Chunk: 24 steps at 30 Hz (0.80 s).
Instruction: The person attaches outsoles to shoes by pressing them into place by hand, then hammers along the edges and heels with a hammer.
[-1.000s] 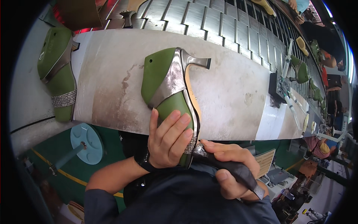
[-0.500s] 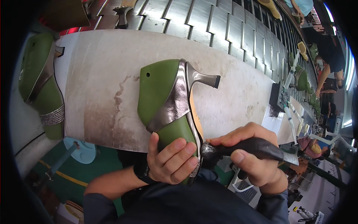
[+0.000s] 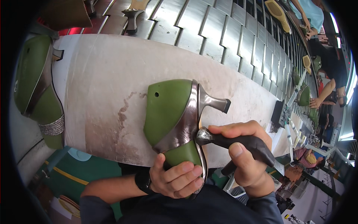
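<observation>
My left hand [image 3: 177,176] is wrapped around the toe part of a high-heeled sandal [image 3: 177,136] on a green shoe last [image 3: 166,112]. The sandal has metallic bronze straps, a glittery toe band partly hidden by my fingers, and a flared heel pointing right. My right hand [image 3: 248,156] is closed around a black shoemaker's hammer [image 3: 250,145], gripped by its body. Its rounded metal face touches or nearly touches the sole edge at the sandal's middle, and a flat metal tip sticks out at the other end.
Another sandal on a green last [image 3: 37,89] stands at the left of the pale worktop [image 3: 108,74]. Beyond runs a metal-plate conveyor [image 3: 179,26] with a heel piece [image 3: 132,18] on it. A black brush-like block [image 3: 278,112] and clear tubes lie at right; co-workers [image 3: 328,67] stand farther off.
The hammer's face has moved from the toe end of the sole toward its middle. The sandal appears lower and slightly to the right in view, as does much of the surroundings.
</observation>
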Each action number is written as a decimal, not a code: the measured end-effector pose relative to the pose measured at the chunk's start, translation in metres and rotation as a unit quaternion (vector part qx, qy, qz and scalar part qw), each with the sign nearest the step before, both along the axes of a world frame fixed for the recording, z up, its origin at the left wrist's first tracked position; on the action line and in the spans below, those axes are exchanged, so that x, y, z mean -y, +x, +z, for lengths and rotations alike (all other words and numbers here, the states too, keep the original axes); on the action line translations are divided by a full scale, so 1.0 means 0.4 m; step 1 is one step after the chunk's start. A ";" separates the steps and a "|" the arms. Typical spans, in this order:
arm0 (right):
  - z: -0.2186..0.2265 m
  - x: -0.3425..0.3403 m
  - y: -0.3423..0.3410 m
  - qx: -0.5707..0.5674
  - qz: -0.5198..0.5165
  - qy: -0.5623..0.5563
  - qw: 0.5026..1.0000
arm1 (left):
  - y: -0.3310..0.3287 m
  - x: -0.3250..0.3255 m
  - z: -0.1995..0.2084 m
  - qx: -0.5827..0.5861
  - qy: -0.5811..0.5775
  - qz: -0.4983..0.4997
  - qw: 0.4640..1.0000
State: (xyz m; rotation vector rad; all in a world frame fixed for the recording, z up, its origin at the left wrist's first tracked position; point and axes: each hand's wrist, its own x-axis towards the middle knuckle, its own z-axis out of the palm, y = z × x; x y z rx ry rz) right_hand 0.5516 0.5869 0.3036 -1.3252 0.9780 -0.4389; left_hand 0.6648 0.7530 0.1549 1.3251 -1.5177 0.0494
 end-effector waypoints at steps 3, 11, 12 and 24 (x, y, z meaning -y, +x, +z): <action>-0.007 0.015 0.006 0.022 -0.025 0.002 0.999 | -0.002 -0.001 -0.003 -0.001 -0.005 -0.006 1.000; 0.013 0.106 0.056 -0.033 0.071 -0.019 0.997 | 0.018 0.001 -0.006 0.017 0.000 0.000 1.000; 0.011 0.111 0.048 -0.039 0.083 -0.013 0.996 | 0.020 0.005 -0.006 0.017 -0.003 -0.001 1.000; 0.014 0.156 0.057 -0.066 0.176 -0.037 0.981 | 0.027 -0.001 0.000 0.019 -0.005 -0.027 0.999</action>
